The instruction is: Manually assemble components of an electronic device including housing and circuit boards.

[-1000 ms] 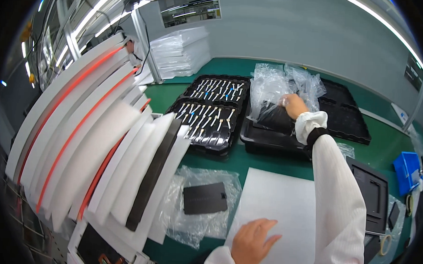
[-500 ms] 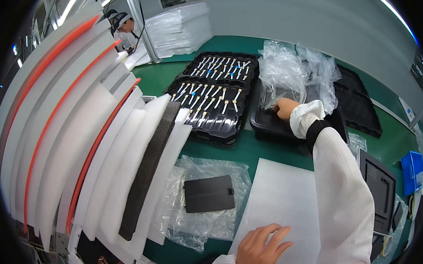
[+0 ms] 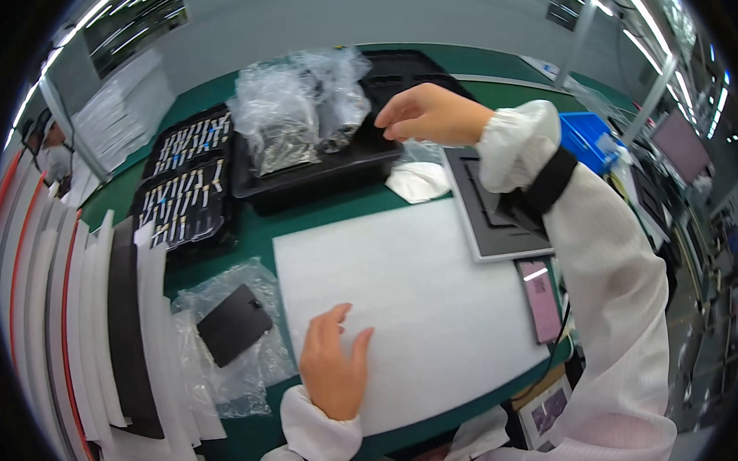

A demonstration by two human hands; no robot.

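My left hand (image 3: 333, 365) hovers at or just above the white foam sheet (image 3: 416, 290), open, with thumb and fingers apart and nothing held. Raised above the table, my right hand (image 3: 436, 116) is between the black bin and the black panel with a light edge (image 3: 501, 212). Its fingers are bent but look apart, with nothing visible in them. Clear plastic bags (image 3: 279, 111) with small parts inside heap up in the black bin (image 3: 322, 179). To the left of the sheet, a flat black cover (image 3: 235, 323) lies on clear plastic wrap (image 3: 243, 390).
Black trays of short cables (image 3: 181, 197) stand at the left, behind upright foam boards (image 3: 122, 319). A white cloth (image 3: 419, 182) lies near the bin. A pink phone-like device (image 3: 540, 300) sits at the sheet's right edge. A blue bin (image 3: 585, 141) stands farther right.
The view has swung to the right. My right hand has left the bags in the bin and moved up and right. My left hand remains open over the foam sheet.
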